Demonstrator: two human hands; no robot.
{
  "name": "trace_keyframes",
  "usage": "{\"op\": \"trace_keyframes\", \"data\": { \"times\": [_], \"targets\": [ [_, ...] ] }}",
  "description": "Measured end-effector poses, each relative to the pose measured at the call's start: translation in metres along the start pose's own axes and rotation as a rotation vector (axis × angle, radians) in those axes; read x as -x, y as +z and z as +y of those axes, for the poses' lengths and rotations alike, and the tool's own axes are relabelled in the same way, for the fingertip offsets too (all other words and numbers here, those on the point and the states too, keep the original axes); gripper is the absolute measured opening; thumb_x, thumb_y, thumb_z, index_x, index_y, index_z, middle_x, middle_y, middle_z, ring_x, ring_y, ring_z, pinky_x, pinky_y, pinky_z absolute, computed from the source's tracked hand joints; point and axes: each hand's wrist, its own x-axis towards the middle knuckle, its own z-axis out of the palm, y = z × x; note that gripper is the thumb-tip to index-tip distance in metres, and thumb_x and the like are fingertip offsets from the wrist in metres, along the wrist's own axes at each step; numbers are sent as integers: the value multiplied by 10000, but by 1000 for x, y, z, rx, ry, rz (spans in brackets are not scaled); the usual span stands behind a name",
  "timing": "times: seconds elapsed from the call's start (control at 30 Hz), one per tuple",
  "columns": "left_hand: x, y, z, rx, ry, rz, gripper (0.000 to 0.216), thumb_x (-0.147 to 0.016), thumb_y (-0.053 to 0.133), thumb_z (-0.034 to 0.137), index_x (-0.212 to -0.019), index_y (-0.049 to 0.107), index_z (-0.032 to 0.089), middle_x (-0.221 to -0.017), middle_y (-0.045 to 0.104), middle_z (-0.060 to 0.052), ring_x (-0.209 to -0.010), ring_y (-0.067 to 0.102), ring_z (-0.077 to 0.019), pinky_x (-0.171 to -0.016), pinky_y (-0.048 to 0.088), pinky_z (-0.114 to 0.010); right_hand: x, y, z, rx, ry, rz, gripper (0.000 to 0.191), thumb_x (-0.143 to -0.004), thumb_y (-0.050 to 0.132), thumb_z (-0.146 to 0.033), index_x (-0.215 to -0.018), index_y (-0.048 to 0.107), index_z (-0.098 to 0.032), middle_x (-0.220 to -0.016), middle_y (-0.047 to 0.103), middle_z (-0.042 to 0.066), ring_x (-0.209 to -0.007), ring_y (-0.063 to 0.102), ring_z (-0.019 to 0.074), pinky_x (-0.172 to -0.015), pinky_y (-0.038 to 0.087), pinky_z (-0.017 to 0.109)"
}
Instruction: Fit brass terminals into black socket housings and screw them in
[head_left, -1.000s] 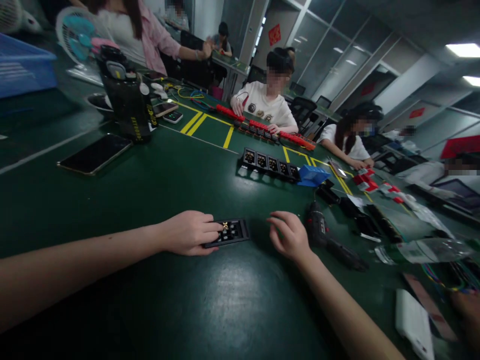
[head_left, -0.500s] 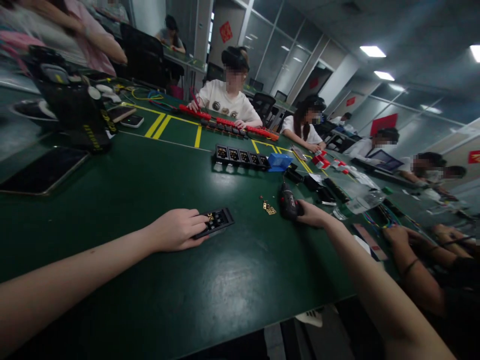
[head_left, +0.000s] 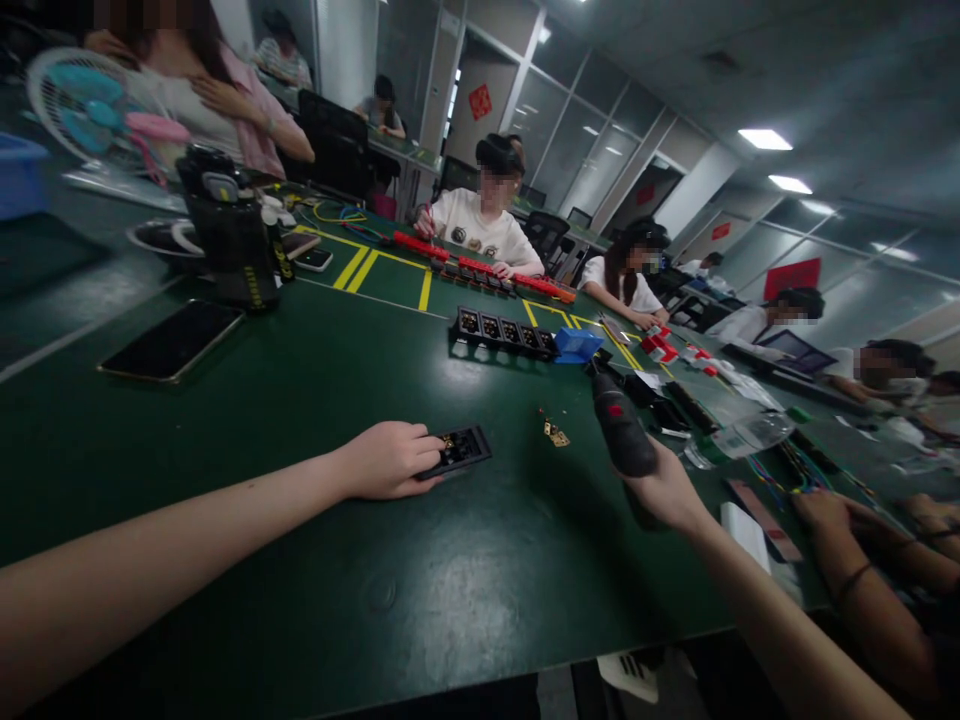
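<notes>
My left hand (head_left: pixel 397 460) is closed over the left end of a black plastic housing (head_left: pixel 469 448) that lies on the green table (head_left: pixel 360 600). Small brass-coloured parts show inside the housing beside my fingertips. In my right hand (head_left: pixel 670 487) is a black cordless screwdriver (head_left: pixel 624 425), lifted above the table with its body tilted; its tip is hard to make out. Between the two hands lies a small heap of brass metal pieces (head_left: pixel 556 433). Beyond them stands a row of black housings (head_left: pixel 504 332) with brass parts inside, next to a blue box (head_left: pixel 577 345).
A phone (head_left: pixel 172 340) and a black bottle (head_left: pixel 232 240) are at the left. To the right lie a clear plastic bottle (head_left: pixel 750 440), a white object (head_left: pixel 744 535) and a co-worker's hands (head_left: pixel 825 510) with wires. Another person across the table handles red strips (head_left: pixel 480 268).
The screwdriver has been raised from near the table and swung toward me in my right hand. My left hand still holds the housing. The whole view has shifted left.
</notes>
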Motion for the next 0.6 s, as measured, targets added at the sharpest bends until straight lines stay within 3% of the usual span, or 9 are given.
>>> {"op": "trace_keyframes", "data": {
  "times": [0.07, 0.2, 0.37, 0.6],
  "targets": [
    [0, 0, 0, -21, -4, -43, 210, -954, 558, 327, -943, 663, 145, -1000, 720, -97, -817, 645, -196, -657, 517, -299, 23, -2, -28, -273, 23, -85, 392, -702, 675, -429, -1002, 643, -178, -901, 688, 78, -792, 625, 243, -696, 517, 359],
    [0, -1, 0, -45, -7, -89, 216, -958, 550, 331, -908, 646, 144, -1017, 718, -99, -822, 640, -206, -646, 508, -307, 68, -5, -90, -657, 163, -383, 412, -689, 662, -446, -993, 675, -169, -843, 674, 78, -682, 614, 212, -602, 516, 338],
    [0, -1, 0, -56, 2, -64, 198, -943, 571, 318, -899, 650, 142, -1008, 716, -103, -804, 635, -199, -636, 503, -305, 96, -6, -144, -557, 239, -544, 413, -705, 682, -558, -881, 694, -184, -723, 644, 55, -634, 582, 201, -550, 495, 311],
    [-1, -2, 1, -38, -5, -53, 181, -928, 593, 312, -859, 633, 149, -941, 707, -83, -768, 616, -189, -611, 474, -293, 93, 1, -155, -507, 239, -596, 279, -744, 668, -498, -851, 728, -248, -763, 686, 54, -689, 639, 250, -571, 533, 349]
  ]
}}
